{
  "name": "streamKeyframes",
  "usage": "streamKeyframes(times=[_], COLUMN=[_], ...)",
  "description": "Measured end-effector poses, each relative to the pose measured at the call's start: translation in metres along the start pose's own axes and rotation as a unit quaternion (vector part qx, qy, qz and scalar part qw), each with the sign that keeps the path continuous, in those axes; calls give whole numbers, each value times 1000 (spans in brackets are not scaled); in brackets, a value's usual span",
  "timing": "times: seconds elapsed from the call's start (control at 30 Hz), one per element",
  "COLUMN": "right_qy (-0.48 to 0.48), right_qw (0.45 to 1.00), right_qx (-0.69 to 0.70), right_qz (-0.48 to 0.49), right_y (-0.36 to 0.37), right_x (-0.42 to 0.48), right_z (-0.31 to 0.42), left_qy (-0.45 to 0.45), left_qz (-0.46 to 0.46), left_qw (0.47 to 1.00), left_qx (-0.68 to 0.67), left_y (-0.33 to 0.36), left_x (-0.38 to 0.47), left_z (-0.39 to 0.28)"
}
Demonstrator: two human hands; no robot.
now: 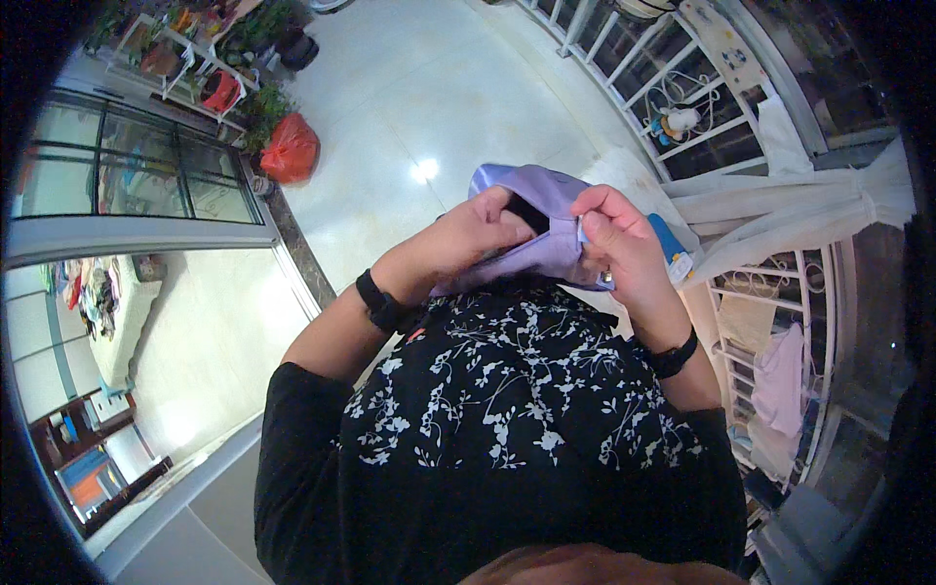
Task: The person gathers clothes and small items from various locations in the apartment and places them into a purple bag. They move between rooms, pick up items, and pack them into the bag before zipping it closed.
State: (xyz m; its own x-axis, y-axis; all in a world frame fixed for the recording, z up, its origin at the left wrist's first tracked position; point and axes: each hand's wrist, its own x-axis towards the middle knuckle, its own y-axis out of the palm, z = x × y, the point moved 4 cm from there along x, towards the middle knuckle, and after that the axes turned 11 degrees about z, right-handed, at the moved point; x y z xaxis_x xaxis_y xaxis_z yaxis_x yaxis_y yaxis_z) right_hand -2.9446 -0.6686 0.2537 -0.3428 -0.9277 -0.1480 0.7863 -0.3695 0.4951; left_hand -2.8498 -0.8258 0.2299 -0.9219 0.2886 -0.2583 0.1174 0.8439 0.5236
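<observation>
A shiny lavender cloth item (545, 186), perhaps a garment, is held up in front of my chest, with a dark opening facing me. At its left side, my left hand (486, 223) grips the edge, the fingers partly inside the opening. On the right, the thumb and index finger of my right hand (621, 238) pinch the fabric beside a small whitish tag (583, 229). A small shiny metal piece (607, 276) shows below the right-hand fingers. Lower folds of the cloth are hidden behind my hands.
Pale floor tiles (365, 95) lie beyond the cloth. A red plastic bag (291, 148) and potted plants on a white rack (179, 62) stand at upper left, near a sliding glass door (139, 164). White railings (621, 73) and a tied curtain (790, 201) run along the right.
</observation>
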Motion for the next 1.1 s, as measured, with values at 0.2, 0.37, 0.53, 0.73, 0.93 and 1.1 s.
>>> streamKeyframes(times=[0.2,0.37,0.53,0.73,0.93,1.1], right_qy=[33,129,115,129,165,180], right_qw=[986,972,945,916,917,904], right_qx=[156,195,306,366,348,350], right_qz=[48,25,-18,98,101,168], right_y=[13,10,0,5,16,34], right_x=[9,18,25,47,64,82], right_z=[-1,-9,-25,-33,-51,-60], left_qy=[173,296,16,113,47,-89], left_qz=[-179,-239,-196,-285,-231,-264], left_qw=[963,925,972,863,883,798], left_qx=[-106,-17,130,403,406,535], left_y=[-46,-39,-25,-24,-27,-33], left_x=[-3,-28,-31,-45,-55,-77], left_z=[3,-38,-18,-3,7,3])
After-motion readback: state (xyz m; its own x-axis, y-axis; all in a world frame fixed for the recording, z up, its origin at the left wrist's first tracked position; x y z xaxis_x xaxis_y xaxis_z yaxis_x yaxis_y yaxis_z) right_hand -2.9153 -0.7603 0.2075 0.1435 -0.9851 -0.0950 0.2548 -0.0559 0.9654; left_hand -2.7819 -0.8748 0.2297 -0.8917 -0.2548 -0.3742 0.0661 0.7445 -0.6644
